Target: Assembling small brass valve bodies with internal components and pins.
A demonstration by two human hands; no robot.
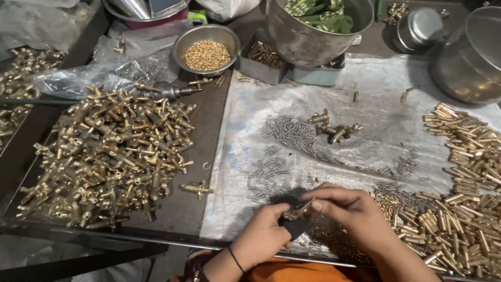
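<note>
On the bench point(209, 156), near the big brass pile point(109, 151), the left hand point(263, 237) and right hand point(355, 214) pinch one small brass part point(298, 210) together, and it could slip into the springs point(292, 133).

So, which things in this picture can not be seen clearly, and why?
Head view:
- The small brass part between both hands: fingers cover most of it, so its shape is unclear.
- What the left hand grips underneath: hidden by the hand itself.
- The right hand: its fingertips hide the contact point.
- The pile of brass tubes: cut off by the right edge.
- The thin grey springs: too small to count.
</note>
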